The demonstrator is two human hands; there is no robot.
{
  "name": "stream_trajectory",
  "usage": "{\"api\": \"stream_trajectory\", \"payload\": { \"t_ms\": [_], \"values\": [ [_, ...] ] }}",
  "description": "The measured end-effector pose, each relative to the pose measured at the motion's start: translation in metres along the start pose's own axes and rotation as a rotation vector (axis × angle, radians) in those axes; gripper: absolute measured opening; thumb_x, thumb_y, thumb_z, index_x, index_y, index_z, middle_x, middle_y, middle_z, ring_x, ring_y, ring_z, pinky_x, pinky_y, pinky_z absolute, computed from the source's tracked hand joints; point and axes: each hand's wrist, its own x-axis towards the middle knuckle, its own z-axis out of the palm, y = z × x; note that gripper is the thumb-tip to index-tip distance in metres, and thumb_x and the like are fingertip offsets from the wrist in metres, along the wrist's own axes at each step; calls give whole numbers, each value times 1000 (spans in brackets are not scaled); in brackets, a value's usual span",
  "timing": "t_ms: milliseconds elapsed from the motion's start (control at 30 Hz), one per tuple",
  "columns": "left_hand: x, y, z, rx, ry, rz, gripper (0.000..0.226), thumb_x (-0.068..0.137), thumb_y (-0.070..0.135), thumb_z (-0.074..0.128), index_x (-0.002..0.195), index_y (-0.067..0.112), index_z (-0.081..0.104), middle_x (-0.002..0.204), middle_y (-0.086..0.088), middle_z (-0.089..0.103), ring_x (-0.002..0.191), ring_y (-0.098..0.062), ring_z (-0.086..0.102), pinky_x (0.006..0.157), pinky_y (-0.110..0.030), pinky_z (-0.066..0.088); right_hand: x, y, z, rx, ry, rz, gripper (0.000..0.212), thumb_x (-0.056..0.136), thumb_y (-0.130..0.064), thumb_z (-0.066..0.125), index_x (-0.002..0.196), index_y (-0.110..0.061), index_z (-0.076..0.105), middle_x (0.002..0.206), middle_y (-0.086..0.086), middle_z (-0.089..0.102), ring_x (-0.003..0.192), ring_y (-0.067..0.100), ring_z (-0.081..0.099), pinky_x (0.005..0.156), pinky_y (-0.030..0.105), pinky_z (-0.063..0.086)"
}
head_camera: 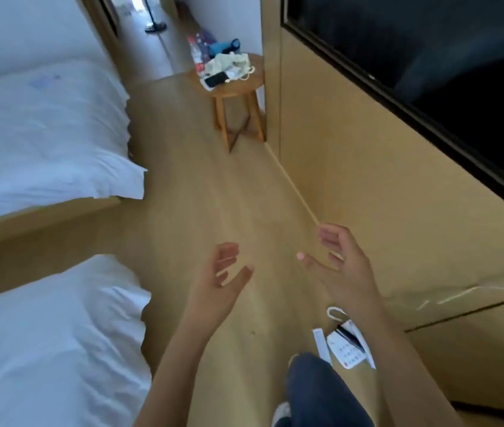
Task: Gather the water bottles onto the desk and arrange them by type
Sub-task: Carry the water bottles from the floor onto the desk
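Clear water bottles with red caps (195, 53) stand at the far side of a small round wooden table (238, 87), far ahead beside the wall; their number is blurred. My left hand (223, 278) and my right hand (337, 260) hover over the floor in front of me. They face each other with relaxed, loosely curled fingers and hold nothing. Both hands are far from the bottles.
Two beds with white covers (44, 137) fill the left side. A wood-panelled wall with a dark TV screen (429, 57) runs along the right. The round table also carries a cloth bag, a dark phone and a blue object. A white bag and papers (346, 346) lie on the floor by my leg.
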Motion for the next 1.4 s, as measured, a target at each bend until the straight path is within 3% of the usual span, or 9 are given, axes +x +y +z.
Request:
{"api": "stream_trajectory", "payload": {
  "t_ms": [133,400,600,767,933,1167,1400],
  "values": [
    [30,-16,-48,-4,154,-53,33,87,18,74,117,22,60,120,8,64,113,-6,61,100,-33,51,51,-6,65,-19,-150,-31,48,78,-15,82,108,-40,54,121,-19,60,117,-4,54,108,30,41],
    [186,-35,-101,67,274,-77,31,86,29,75,111,38,58,114,21,63,108,8,59,94,-22,48,220,-15,175,-34,-319,-51,49,80,-29,80,119,-40,52,119,-30,53,114,-17,48,105,21,39],
    [337,-5,-132,118,229,-63,33,86,29,74,109,43,55,114,23,61,111,12,55,91,-13,43,357,-46,235,-67,-344,-66,50,80,-34,79,115,-50,47,115,-35,50,112,-19,46,100,15,38],
    [438,8,-154,92,215,-47,32,87,28,73,113,38,57,116,21,62,110,13,56,90,-13,43,445,-67,268,-138,-359,-47,53,81,-36,77,123,-43,48,134,-18,53,125,2,48,103,25,41],
    [548,1,-181,16,201,-88,36,87,27,73,119,28,58,120,16,61,114,4,57,97,-23,48,540,-74,317,-180,-360,-25,54,81,-33,78,126,-40,49,135,-14,54,125,2,49,103,24,41],
    [751,-6,-258,28,148,-48,32,88,32,72,114,37,56,117,21,60,112,8,55,92,-16,45,708,-104,431,-195,-324,-37,52,82,-30,78,126,-38,50,132,-13,55,124,5,50,107,32,43],
    [934,22,-350,34,166,-5,31,87,33,73,109,43,55,115,22,62,109,9,57,93,-21,49,868,-167,536,-137,-320,-40,51,82,-24,79,123,-36,51,129,-10,57,123,2,51,101,15,41]
  ]
}}
